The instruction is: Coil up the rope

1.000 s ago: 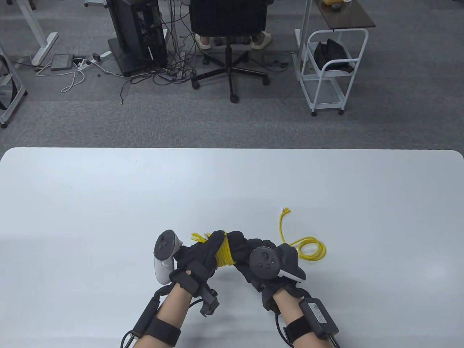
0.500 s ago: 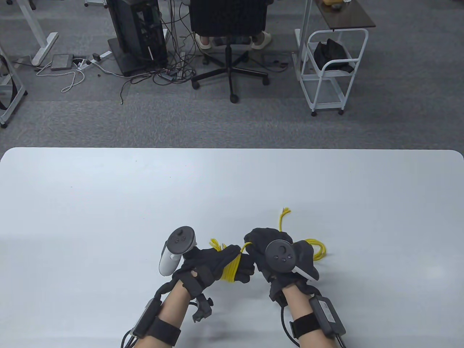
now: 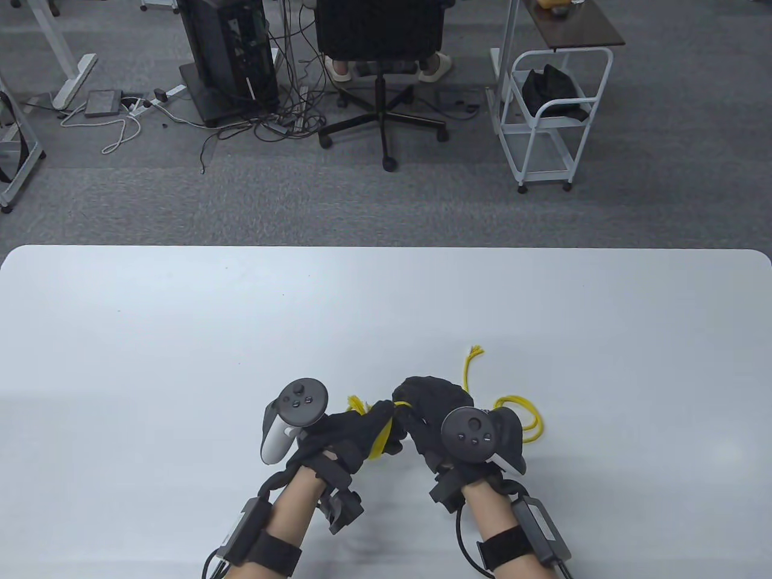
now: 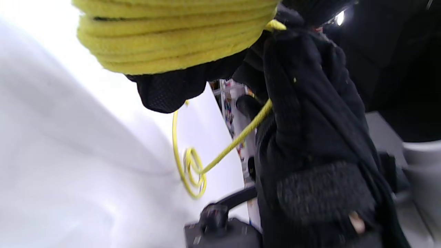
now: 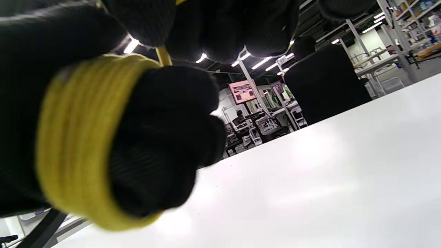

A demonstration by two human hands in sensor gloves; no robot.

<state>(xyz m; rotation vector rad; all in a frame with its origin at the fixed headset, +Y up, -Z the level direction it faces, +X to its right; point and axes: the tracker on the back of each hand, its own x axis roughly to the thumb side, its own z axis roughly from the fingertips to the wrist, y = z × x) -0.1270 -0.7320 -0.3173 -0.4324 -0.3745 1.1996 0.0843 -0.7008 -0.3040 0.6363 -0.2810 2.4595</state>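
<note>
Left hand (image 3: 350,431) wears rope (image 3: 381,435) coiled around its fingers.

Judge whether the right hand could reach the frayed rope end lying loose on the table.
Probably yes. The frayed end lies just beyond the right hand with bare table around it, but that hand holds the rope that it is winding onto the left hand.

Rope (image 3: 381,435) wound on left hand (image 3: 344,431), slack on table (image 3: 181,338) behind right hand (image 3: 440,416).
</note>
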